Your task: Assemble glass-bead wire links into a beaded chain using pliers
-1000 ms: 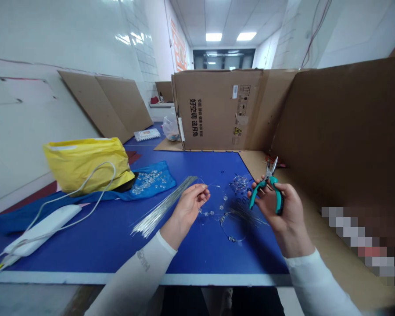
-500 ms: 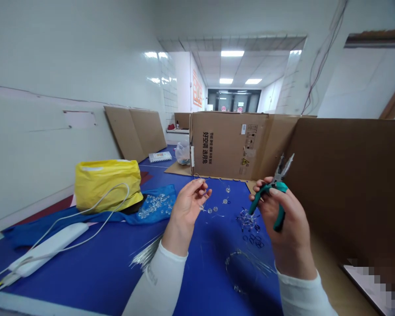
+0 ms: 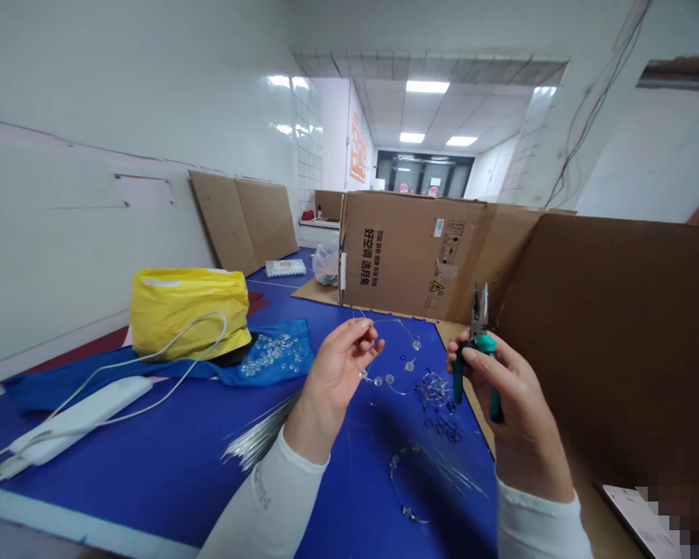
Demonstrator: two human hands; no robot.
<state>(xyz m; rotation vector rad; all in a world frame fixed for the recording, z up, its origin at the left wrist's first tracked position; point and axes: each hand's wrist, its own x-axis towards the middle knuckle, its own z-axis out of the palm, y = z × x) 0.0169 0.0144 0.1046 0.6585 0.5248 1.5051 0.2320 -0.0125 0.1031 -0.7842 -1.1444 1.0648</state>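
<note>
My left hand (image 3: 346, 361) pinches a thin wire loop strung with clear beads (image 3: 390, 380) between thumb and fingertips. The loop hangs to the right of the hand, above the blue tabletop (image 3: 349, 497). In my right hand (image 3: 512, 388) is a pair of pliers (image 3: 478, 341) with green handles, jaws pointing up and slightly apart. The pliers are well away from the beaded wire. Below, between the hands, lie a tangle of fine wire pieces (image 3: 434, 390), several small dark rings (image 3: 447, 429) and another beaded wire loop (image 3: 392, 470).
Straight wires (image 3: 262, 435) lie bundled beside my left forearm. Clear beads (image 3: 272, 353) rest on a blue cloth (image 3: 227, 377), near a yellow bag (image 3: 189, 314). A white power strip (image 3: 85, 415) with a cable lies at left. Cardboard (image 3: 405, 252) walls the back and right side.
The pliers have turned more upright and shifted left, their jaws closer together. My left hand keeps its pinch on the beaded wire loop. The camera view has shifted slightly.
</note>
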